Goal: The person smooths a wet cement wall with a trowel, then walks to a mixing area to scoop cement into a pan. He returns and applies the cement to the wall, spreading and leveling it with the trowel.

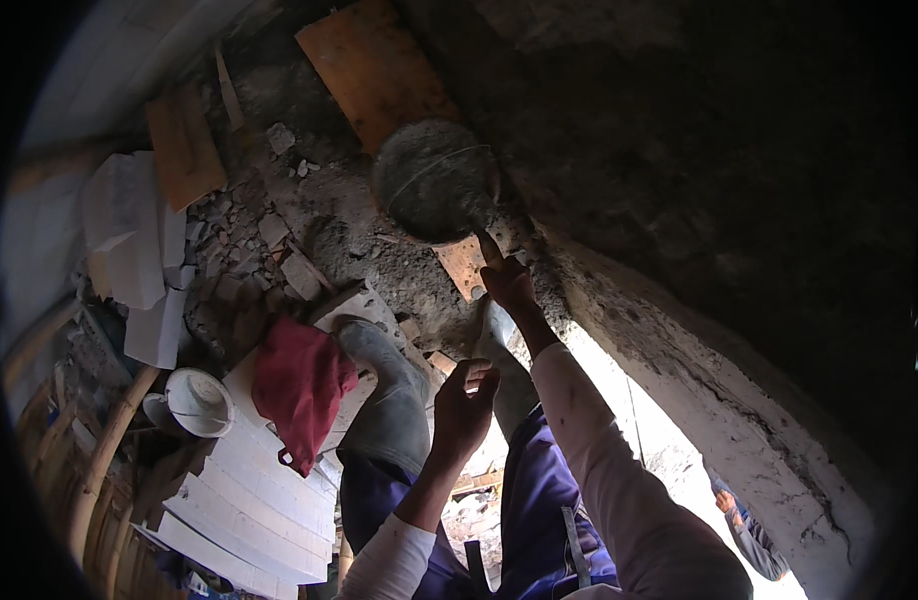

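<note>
My right hand [510,284] is closed round the wooden handle of a trowel [491,250], reaching forward at the near edge of a round tub [381,200]. The trowel's blade dips into the grey wet mortar [434,175] in the tub, so most of the blade is hidden. A thin line, perhaps the tub's wire handle, crosses over the mortar. Nearer to me, my left hand [463,415] hangs in front of my legs with its fingers loosely curled and a gap at the thumb. Nothing shows in it.
A wooden board [379,65] lies beyond the tub. Rubble [234,235] and white blocks [129,230] are on the left. Beside my boots are a dark red cloth [301,385] and a white bucket [200,402]. A rough wall edge [699,370] runs along the right; another person [749,525] shows beyond it.
</note>
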The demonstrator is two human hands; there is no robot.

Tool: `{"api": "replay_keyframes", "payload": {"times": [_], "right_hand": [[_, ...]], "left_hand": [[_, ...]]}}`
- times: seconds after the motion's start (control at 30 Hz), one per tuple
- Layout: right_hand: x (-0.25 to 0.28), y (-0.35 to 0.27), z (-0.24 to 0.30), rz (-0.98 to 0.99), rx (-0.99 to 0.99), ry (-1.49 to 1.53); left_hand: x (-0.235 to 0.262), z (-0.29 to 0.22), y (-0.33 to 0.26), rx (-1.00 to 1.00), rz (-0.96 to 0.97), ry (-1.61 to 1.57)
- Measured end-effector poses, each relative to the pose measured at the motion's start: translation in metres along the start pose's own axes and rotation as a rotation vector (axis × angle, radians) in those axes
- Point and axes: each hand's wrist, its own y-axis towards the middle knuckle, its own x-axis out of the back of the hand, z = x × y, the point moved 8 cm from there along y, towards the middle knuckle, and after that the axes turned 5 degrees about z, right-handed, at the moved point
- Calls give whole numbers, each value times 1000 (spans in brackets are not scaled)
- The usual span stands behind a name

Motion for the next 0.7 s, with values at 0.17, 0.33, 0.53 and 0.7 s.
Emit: {"api": "replay_keyframes", "payload": {"times": [0.17,0.33,0.53,0.7], "right_hand": [[12,-20,32,-159,299,-472],[18,-43,19,-198,256,74],[-57,-3,8,-119,149,-452],[-97,-2,-16,-313,59,-385]], "left_hand": [[12,9,12,50,-30,-57],[17,15,14,36,-43,-127],[13,-3,0,22,-11,-98],[0,-3,-5,89,32,-6]]}}
